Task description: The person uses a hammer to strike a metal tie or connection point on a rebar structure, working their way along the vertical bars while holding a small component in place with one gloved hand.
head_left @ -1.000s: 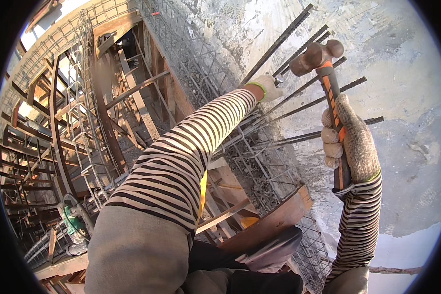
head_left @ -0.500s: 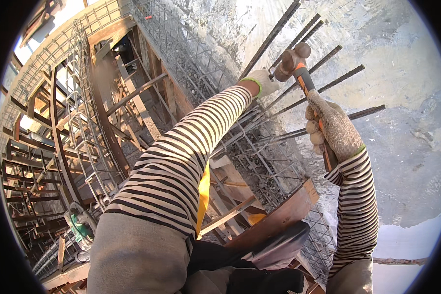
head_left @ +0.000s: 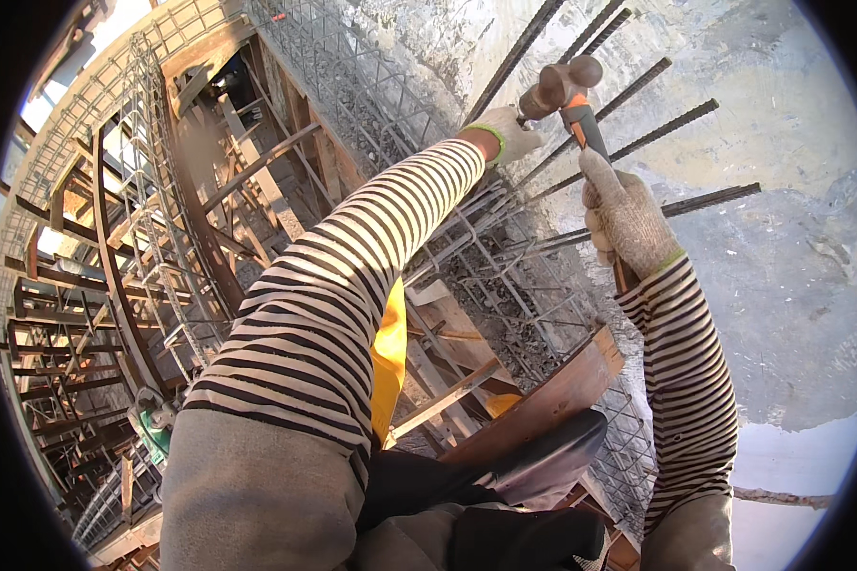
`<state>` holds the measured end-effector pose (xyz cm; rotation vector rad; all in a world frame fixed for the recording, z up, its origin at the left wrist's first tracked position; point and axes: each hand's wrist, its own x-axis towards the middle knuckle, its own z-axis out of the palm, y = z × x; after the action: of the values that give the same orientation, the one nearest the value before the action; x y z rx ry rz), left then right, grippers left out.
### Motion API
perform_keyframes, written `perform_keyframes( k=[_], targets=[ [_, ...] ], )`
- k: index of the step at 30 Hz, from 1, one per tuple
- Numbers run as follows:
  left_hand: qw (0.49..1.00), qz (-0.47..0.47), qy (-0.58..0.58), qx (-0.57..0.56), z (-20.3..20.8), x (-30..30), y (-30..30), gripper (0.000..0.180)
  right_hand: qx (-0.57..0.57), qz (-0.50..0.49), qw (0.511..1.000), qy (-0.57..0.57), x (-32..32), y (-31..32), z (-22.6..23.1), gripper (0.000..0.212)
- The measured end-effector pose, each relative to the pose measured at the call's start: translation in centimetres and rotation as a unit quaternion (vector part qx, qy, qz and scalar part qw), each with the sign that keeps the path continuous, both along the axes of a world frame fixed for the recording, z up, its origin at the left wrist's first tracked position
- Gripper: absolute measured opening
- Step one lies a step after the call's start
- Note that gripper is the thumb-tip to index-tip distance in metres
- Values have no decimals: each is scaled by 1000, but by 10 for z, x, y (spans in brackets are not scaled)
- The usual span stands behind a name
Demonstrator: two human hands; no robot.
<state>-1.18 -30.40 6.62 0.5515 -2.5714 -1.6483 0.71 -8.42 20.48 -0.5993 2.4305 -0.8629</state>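
The right hand [head_left: 630,217] wraps around the hammer [head_left: 582,116], its head right by the left hand [head_left: 514,138]; I cannot tell what that hand holds

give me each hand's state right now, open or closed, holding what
Left hand: near the head of the hammer; its grip cannot be told.
Right hand: closed, holding the hammer by its handle.
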Motion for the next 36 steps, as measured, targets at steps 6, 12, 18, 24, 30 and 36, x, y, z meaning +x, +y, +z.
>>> perform_keyframes(
  k=[6,12,18,24,30,36],
  targets=[
    [998,11,68,-16,-4,26,3,72,-203,-167,934,-243,48,104,-37,50],
    [970,221,95,-23,-26,-16,-7,68,-126,-258,930,-231,115,212,-126,37],
    [974,72,138,163,-48,43,17,49,-72,-344,901,-255,161,299,-179,32],
    [889,268,221,299,-40,23,-26,45,-58,-359,880,-305,161,302,-218,30],
    [921,103,241,290,-11,21,7,40,-37,-349,880,-319,156,300,-228,35],
    [894,126,276,329,-1,31,35,32,-31,-366,856,-363,146,301,-239,36]
  ],
)
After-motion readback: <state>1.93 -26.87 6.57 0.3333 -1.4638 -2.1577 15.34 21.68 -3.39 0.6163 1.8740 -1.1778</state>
